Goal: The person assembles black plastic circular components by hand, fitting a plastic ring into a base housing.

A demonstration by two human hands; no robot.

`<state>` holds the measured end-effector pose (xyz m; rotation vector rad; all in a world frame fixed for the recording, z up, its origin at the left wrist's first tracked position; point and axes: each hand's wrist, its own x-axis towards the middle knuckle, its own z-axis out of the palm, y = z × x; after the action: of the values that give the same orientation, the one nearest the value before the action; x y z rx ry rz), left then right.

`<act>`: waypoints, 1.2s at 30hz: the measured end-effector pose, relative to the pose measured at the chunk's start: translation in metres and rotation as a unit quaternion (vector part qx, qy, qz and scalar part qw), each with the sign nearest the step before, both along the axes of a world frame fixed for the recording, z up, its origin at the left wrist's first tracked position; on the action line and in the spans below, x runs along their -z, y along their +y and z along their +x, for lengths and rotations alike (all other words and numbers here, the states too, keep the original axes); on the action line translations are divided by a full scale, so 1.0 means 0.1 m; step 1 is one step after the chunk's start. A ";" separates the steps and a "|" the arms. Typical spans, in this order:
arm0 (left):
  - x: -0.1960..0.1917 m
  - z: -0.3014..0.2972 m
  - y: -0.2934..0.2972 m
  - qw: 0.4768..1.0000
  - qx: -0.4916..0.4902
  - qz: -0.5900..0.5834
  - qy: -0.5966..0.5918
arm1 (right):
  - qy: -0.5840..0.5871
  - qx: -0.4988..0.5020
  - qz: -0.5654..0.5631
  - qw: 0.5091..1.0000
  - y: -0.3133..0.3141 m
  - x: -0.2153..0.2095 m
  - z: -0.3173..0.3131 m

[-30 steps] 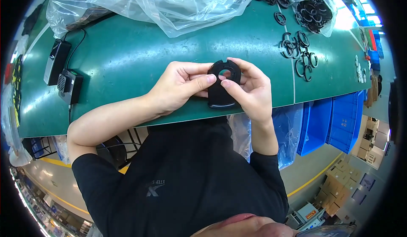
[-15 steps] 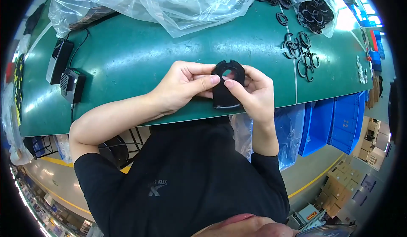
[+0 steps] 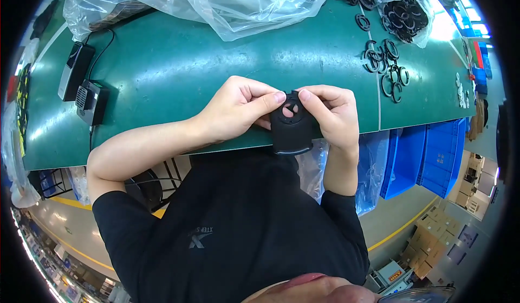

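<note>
Between both hands, above the near edge of the green table, is a black plastic housing (image 3: 292, 136) with a round hole near its far end and a curved lower edge. My left hand (image 3: 245, 106) grips its upper left side, thumb on the front face beside the hole. On the upper right rim, my right hand (image 3: 335, 112) pinches with thumb and fingers. Fingertips show through the hole from behind. Most fingers of both hands are hidden behind the part.
Loose black rings (image 3: 389, 67) lie on the green table (image 3: 179, 75) at right. Beyond them is a clear bag of black rings (image 3: 406, 20). Plastic sheeting (image 3: 227, 5) covers the back. Two black boxes with a cable (image 3: 92, 102) sit at left; a blue bin (image 3: 403, 162) stands below the right edge.
The housing has tilted and come slightly nearer my body. Both thumbs have shifted up to its far rim, and my right hand has moved a little to the right.
</note>
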<state>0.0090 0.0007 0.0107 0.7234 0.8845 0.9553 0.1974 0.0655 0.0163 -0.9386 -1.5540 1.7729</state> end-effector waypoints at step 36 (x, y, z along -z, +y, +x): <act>0.08 0.03 -0.05 0.996 0.049 0.060 0.048 | -0.392 0.662 -0.216 0.602 -2.11 3.59 4.11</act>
<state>0.0125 -0.0046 0.0030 0.9143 0.8731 0.8966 0.6086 -0.1459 -0.3430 -2.4363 -0.2385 0.5060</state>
